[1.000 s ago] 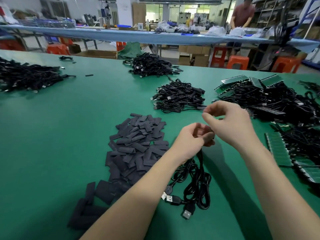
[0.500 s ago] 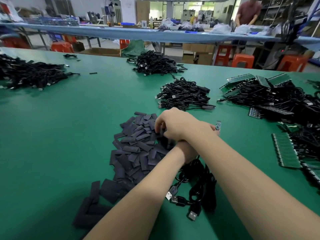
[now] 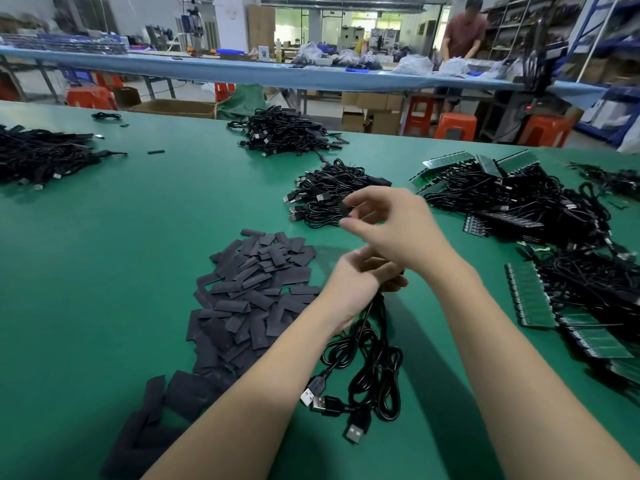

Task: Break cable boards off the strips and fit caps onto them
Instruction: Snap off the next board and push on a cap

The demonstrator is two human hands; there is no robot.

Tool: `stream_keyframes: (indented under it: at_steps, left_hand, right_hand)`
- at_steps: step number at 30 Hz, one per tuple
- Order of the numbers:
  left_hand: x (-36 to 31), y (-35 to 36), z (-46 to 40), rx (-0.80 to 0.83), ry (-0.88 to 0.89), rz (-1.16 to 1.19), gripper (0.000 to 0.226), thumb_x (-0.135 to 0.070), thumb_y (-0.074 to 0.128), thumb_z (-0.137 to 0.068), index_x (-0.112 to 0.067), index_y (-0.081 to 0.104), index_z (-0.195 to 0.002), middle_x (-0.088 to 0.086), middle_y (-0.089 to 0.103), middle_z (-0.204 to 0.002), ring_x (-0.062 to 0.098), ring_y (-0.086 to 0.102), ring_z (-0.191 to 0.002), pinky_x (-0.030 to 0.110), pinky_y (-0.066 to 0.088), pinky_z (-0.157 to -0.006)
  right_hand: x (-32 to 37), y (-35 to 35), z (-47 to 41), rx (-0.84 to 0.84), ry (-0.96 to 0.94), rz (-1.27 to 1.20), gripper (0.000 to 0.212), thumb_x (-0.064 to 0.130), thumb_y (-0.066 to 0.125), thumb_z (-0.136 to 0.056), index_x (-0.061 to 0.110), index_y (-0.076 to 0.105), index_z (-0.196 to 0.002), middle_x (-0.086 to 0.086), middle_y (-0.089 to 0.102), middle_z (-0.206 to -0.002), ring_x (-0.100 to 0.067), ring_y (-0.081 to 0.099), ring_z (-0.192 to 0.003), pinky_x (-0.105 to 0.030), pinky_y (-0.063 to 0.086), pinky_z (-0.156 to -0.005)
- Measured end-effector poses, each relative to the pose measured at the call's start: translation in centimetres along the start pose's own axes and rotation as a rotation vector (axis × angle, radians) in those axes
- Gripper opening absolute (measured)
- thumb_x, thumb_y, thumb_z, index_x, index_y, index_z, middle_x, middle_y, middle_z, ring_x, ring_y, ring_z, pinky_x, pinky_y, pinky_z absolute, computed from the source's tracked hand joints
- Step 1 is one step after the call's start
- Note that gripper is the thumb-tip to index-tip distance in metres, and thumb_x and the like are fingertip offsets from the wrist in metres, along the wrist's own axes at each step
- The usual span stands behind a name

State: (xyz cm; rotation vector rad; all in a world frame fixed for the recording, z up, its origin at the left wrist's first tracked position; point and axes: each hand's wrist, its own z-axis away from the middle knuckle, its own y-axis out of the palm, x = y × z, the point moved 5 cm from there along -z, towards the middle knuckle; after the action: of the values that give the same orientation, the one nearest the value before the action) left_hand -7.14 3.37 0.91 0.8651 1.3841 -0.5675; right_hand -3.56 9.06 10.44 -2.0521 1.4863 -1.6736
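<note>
Head camera view, looking down along 2 bare forearms over a green table [image 3: 104,271].

The left hand [image 3: 360,282] sat low near the middle of the frame, its fingers curled round the upper ends of a bunch of black cables [image 3: 370,368]. The cables hung from that grip in loops and lay on the table toward the viewer, ending in 3 silver USB plugs [image 3: 353,433]. Whether a cable board sat inside the left hand could not be told, because the right wrist crossed over it.

The right hand [image 3: 398,230] was raised just above and beyond the left hand. Its thumb and forefinger pinched a small black cap [image 3: 346,210], while the other fingers were loosely spread.

A heap of flat black caps [image 3: 249,299] lay on the table to the left of both hands, trailing toward the near edge.

To the right, green board strips [image 3: 530,299] lay partly under a large tangle of black cables [image 3: 540,206], with more strips at the tangle's far edge.

Beyond the hands was a smaller pile of cables [image 3: 329,195]; another cable pile [image 3: 287,131] lay farther back, and another [image 3: 41,154] at far left.

Behind the table stood a long blue bench [image 3: 242,71], orange stools [image 3: 455,126] and cardboard boxes. A person in a red shirt [image 3: 464,29] stood at the bench.
</note>
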Motion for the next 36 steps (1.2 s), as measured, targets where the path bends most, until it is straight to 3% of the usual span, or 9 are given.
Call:
stream_keyframes:
  at_steps: [4, 7, 11, 17, 23, 26, 31, 36]
  left_hand:
    - [-0.2, 0.0, 0.2, 0.036, -0.033, 0.124, 0.009, 0.004, 0.061, -0.095, -0.005, 0.059, -0.093, 0.006, 0.067, -0.075, 0.014, 0.07, -0.062, 0.019, 0.053, -0.059]
    - [-0.4, -0.1, 0.4, 0.038, -0.077, 0.187, 0.009, 0.003, 0.06, -0.095, -0.006, 0.06, -0.094, 0.006, 0.067, -0.076, 0.014, 0.069, -0.062, 0.019, 0.055, -0.061]
    - [-0.5, -0.4, 0.6, 0.024, -0.11, 0.202, 0.008, 0.001, 0.059, -0.096, -0.006, 0.062, -0.096, 0.005, 0.064, -0.073, 0.014, 0.067, -0.064, 0.02, 0.057, -0.065]
    - [-0.5, -0.4, 0.8, 0.047, -0.144, 0.215, 0.007, -0.002, 0.059, -0.097, -0.007, 0.063, -0.098, 0.004, 0.062, -0.073, 0.012, 0.065, -0.063, 0.019, 0.055, -0.063]
    - [-0.4, -0.4, 0.8, 0.073, -0.162, 0.236, 0.007, -0.003, 0.06, -0.096, -0.006, 0.066, -0.097, 0.004, 0.063, -0.072, 0.012, 0.064, -0.064, 0.019, 0.055, -0.062]
    - [-0.3, -0.3, 0.7, 0.098, -0.177, 0.242, 0.007, -0.005, 0.061, -0.096, -0.006, 0.068, -0.097, 0.003, 0.064, -0.073, 0.012, 0.064, -0.064, 0.019, 0.054, -0.061]
    - [-0.3, -0.3, 0.7, 0.13, -0.184, 0.235, 0.012, -0.006, 0.061, -0.095, -0.002, 0.068, -0.105, 0.003, 0.065, -0.074, 0.011, 0.063, -0.064, 0.018, 0.053, -0.061]
    - [-0.2, -0.3, 0.7, 0.146, -0.184, 0.214, 0.019, -0.007, 0.061, -0.096, 0.002, 0.066, -0.112, 0.002, 0.064, -0.075, 0.01, 0.062, -0.064, 0.017, 0.052, -0.062]
  right_hand:
    - [-4.4, -3.9, 2.4, -0.203, 0.165, -0.59, 0.015, 0.006, 0.075, -0.088, 0.015, 0.075, -0.1, 0.001, 0.075, -0.087, -0.014, 0.07, -0.081, -0.025, 0.06, -0.075]
    - [-7.5, -3.9, 4.4, -0.222, 0.322, -0.773, 0.021, -0.003, 0.073, -0.086, 0.001, 0.071, -0.107, -0.007, 0.075, -0.093, -0.02, 0.07, -0.084, -0.026, 0.059, -0.081]
    - [-9.3, -2.8, 6.2, -0.214, 0.457, -1.004, 0.027, 0.004, 0.076, -0.074, 0.002, 0.073, -0.1, -0.013, 0.076, -0.096, -0.02, 0.073, -0.088, -0.022, 0.058, -0.08]
    - [-9.6, -2.2, 6.4, -0.221, 0.492, -1.167, 0.015, 0.005, 0.077, -0.067, 0.006, 0.08, -0.082, -0.013, 0.077, -0.092, -0.018, 0.074, -0.084, -0.019, 0.058, -0.075]
    - [-9.6, -2.7, 6.6, -0.248, 0.504, -1.202, 0.019, 0.003, 0.076, -0.069, 0.001, 0.076, -0.088, -0.01, 0.077, -0.087, -0.016, 0.074, -0.08, -0.016, 0.057, -0.07]
    - [-9.5, -2.8, 6.6, -0.234, 0.484, -1.247, 0.023, 0.005, 0.075, -0.072, 0.002, 0.074, -0.094, -0.009, 0.076, -0.091, -0.016, 0.073, -0.086, -0.017, 0.058, -0.076]
    - [-9.3, -2.7, 6.6, -0.239, 0.481, -1.251, 0.018, 0.004, 0.076, -0.07, 0.003, 0.076, -0.088, -0.01, 0.076, -0.089, -0.015, 0.073, -0.083, -0.016, 0.058, -0.073]
    - [-9.4, -2.5, 6.6, -0.242, 0.482, -1.256, 0.026, 0.004, 0.077, -0.069, 0.001, 0.074, -0.094, -0.011, 0.077, -0.091, -0.014, 0.073, -0.083, -0.016, 0.057, -0.074]
